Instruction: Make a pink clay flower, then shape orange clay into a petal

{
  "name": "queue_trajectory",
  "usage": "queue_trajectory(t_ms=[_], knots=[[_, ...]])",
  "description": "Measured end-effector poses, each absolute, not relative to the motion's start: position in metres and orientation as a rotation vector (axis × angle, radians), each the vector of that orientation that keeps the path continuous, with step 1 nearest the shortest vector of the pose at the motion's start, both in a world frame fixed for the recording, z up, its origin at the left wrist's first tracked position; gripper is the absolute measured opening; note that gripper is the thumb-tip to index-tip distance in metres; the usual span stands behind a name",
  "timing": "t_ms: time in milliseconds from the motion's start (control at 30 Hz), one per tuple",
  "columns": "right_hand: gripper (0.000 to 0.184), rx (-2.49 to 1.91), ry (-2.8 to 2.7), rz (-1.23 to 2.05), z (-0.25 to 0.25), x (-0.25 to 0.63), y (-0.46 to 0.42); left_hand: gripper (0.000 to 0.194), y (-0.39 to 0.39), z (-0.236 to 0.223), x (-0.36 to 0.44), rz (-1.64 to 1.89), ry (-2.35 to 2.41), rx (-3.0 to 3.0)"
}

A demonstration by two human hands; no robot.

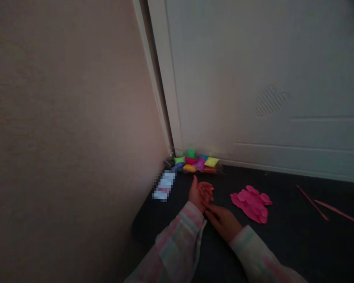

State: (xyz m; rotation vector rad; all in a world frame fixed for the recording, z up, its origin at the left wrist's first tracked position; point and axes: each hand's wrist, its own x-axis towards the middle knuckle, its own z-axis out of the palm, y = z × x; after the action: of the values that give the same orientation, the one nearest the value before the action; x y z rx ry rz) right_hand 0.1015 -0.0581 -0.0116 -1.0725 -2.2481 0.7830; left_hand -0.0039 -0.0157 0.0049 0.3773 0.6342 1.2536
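Above the dark tabletop, my left hand (202, 194) is turned palm up, its thumb raised and its fingers loosely curled but apart. My right hand (222, 222) reaches across to it from the right. The right thumb and forefinger come together at the heel of the left palm; anything between them is too small or dim to make out. Just right of the hands lies a flat bright pink clay piece (252, 204) with rounded, petal-like lobes, touched by neither hand.
Small colourful soft packets (196, 162) in clear wrapping lie at the back against a white panel (224, 78). A blurred white and pink item (164, 184) rests near the left wall (76, 118). Two thin pinkish strips (312, 202) lie at the right of the dark table (289, 236).
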Motion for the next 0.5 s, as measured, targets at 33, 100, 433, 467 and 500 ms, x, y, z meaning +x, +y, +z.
queue_trajectory(t_ms=[33, 100, 433, 467, 500], knots=[[0.029, -1.074, -2.264, 0.760, -0.009, 0.101, -0.060, 0.056, -0.018, 0.006, -0.003, 1.264, 0.647, 0.387], [0.024, -1.094, -2.255, 0.690, -0.004, 0.101, -0.063, 0.049, -0.019, 0.009, -0.002, 1.273, 0.695, 0.417], [0.018, -1.214, -2.002, 0.501, -0.007, 0.105, -0.052, 0.024, -0.016, 0.012, 0.015, 1.311, 0.867, 0.357], [0.017, -1.190, -1.968, 0.501, -0.007, 0.105, -0.052, 0.023, -0.015, 0.011, 0.014, 1.336, 0.876, 0.361], [0.017, -1.166, -1.928, 0.496, -0.007, 0.106, -0.051, 0.021, -0.015, 0.010, 0.013, 1.356, 0.881, 0.369]])
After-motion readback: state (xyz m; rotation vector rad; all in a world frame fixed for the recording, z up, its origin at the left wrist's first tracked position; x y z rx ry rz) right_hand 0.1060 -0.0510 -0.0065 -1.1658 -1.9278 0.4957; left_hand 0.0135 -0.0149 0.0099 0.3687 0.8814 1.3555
